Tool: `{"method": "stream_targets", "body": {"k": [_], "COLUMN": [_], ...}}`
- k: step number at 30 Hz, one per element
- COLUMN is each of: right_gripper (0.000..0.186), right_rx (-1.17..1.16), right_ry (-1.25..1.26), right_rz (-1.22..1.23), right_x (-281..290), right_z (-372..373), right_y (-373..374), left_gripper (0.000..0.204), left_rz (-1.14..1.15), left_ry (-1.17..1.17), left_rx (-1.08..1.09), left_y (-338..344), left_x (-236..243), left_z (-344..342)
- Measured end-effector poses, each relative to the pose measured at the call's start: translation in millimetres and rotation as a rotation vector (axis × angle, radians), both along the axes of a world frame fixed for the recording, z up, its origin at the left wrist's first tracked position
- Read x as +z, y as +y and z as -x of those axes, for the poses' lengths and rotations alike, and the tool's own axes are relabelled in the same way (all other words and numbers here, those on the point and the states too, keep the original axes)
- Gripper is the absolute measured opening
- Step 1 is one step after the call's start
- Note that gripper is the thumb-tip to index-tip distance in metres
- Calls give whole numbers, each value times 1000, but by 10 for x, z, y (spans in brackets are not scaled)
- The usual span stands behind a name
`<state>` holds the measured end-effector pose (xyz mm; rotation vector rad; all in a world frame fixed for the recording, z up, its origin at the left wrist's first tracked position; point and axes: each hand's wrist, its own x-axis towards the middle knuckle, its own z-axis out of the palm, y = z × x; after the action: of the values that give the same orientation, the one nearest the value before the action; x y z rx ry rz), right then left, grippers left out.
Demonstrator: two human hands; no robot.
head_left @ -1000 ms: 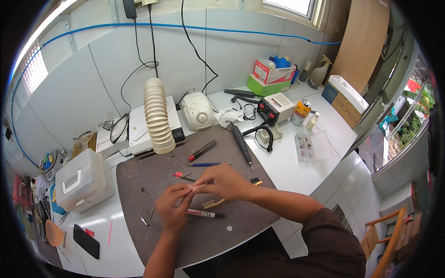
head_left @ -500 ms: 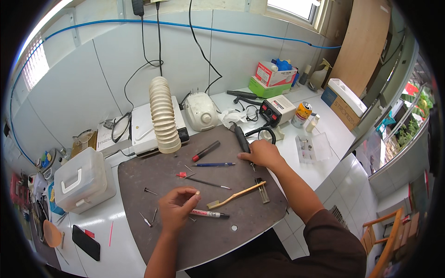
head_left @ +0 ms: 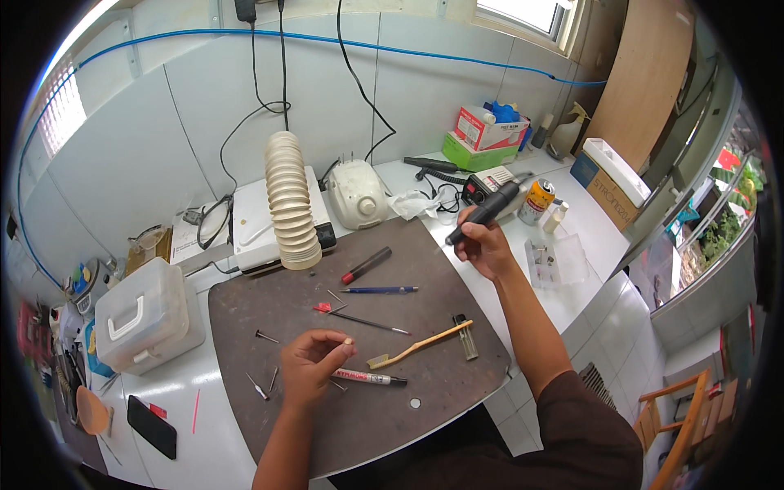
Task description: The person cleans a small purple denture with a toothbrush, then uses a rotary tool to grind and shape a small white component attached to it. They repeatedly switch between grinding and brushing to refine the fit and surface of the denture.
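Observation:
My left hand is closed over the brown work mat, pinching a small cream-coloured piece between thumb and fingertips. Raised above the mat's right edge, my right hand grips a black rotary handpiece, its tip pointing down to the left. Partly behind the left hand lies a white marker pen. A wooden-handled brush rests beside it, its handle end on a small clear bottle. Farther back are a blue pencil, a thin paintbrush and a red-and-black pen-like tool.
A ribbed suction hose hangs over the mat's far edge. Behind stand a white machine, a control box and a can. A clear parts case lies right; a lidded plastic box and phone sit left.
My right hand has lifted the rotary handpiece off the table, raising it and tilting its tip toward the left. The left hand stays almost still with the small piece.

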<state>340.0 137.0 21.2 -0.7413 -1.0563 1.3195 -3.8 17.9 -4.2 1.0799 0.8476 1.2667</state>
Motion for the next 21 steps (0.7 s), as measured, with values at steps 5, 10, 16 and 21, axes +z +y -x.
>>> {"method": "stream_targets", "body": {"k": [5,10,16,21], "right_gripper": [23,28,29,27], "right_rx": [-454,-929,-929,-934], "right_ry": [-542,-1484,-1658,-1623], "right_rz": [-444,-609,-456,-441], "right_x": [8,-196,-370,-319], "right_z": [-254,-452,-610,-506], "right_y": [248,407,444,401], "left_gripper": [15,16,18,18], "left_rz": [-12,-30,-149,-111], "left_ry": [-43,-121,-148,-188], "left_rx": [-3,18,-67,-64], "left_y": [25,-21,-42,-90], "left_x": [15,-11,23,84], "left_z": [-5,27,12,18]}}
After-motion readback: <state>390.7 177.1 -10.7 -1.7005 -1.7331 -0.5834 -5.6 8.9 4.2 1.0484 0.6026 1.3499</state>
